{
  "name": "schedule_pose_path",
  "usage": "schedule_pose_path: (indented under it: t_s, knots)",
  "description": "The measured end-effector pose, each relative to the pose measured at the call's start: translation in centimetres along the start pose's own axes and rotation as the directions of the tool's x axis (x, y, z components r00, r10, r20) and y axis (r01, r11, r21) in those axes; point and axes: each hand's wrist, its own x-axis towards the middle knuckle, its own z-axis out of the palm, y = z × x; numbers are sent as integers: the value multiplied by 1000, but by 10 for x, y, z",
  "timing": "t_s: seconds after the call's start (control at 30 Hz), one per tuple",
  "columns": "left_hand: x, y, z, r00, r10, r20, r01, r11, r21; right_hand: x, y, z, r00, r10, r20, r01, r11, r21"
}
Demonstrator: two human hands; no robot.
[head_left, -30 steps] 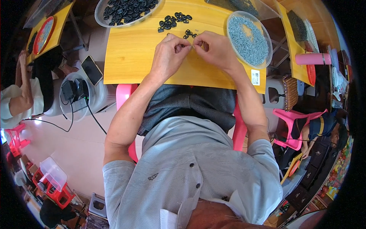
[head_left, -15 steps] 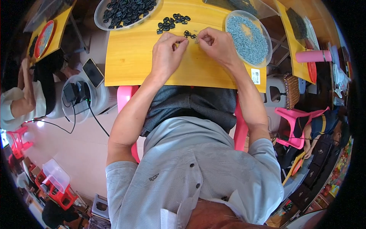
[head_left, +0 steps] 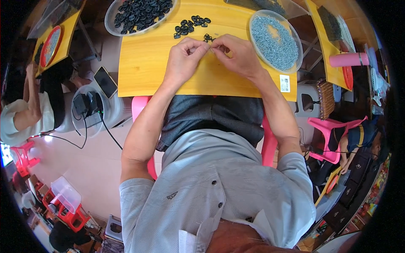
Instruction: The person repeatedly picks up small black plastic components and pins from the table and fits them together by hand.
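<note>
My left hand (head_left: 184,61) is closed in a pinch, thumb against forefinger, over the yellow tabletop (head_left: 145,71). My right hand (head_left: 237,54) pinches as well, and the fingertips of both hands meet. Whatever sits between them is too small and covered to name. Just beyond the fingertips lie a few small black pieces (head_left: 207,37). Farther off is a loose group of black plastic parts (head_left: 184,29), oval and ring-like. To the right a clear round tray (head_left: 300,55) holds many small silvery screws (head_left: 274,52).
A clear tub (head_left: 110,26) of black parts (head_left: 141,16) stands at the far left of the table. A white label (head_left: 284,83) is stuck near the right corner. Left of the table, a phone (head_left: 105,82) and black adapters (head_left: 86,103) rest on a stool. Other people work at both sides.
My right hand has moved left and slightly nearer, and its fingertips now meet those of my left hand. Before, a gap lay between them. The whole view has shifted slightly.
</note>
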Motion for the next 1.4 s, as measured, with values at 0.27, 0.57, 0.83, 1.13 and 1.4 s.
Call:
schedule_pose_path:
  t_s: [0.27, 0.57, 0.83, 1.13, 1.4]
  knots:
    - [1, 2, -3, 984, -178, 26, 180, 969, -168, 1, -1, 7, 991, -44, -125, 41, 999, -27]
    - [0, 8, -1, 998, -69, 2, 69, 985, -157, 1, 1, -1, 971, 221, -91, -217, 975, 45]
    - [1, -1, 1, 990, -144, 4, 135, 920, -368, 0, 0, 1, 924, 382, 30, -381, 910, 164]
    - [0, 1, 1, 988, -153, 24, 152, 934, -324, -1, 0, 4, 915, 401, 52, -403, 894, 198]
    - [-1, 1, 2, 988, -151, 18, 150, 941, -303, -1, -1, 5, 913, 398, 83, -407, 884, 230]
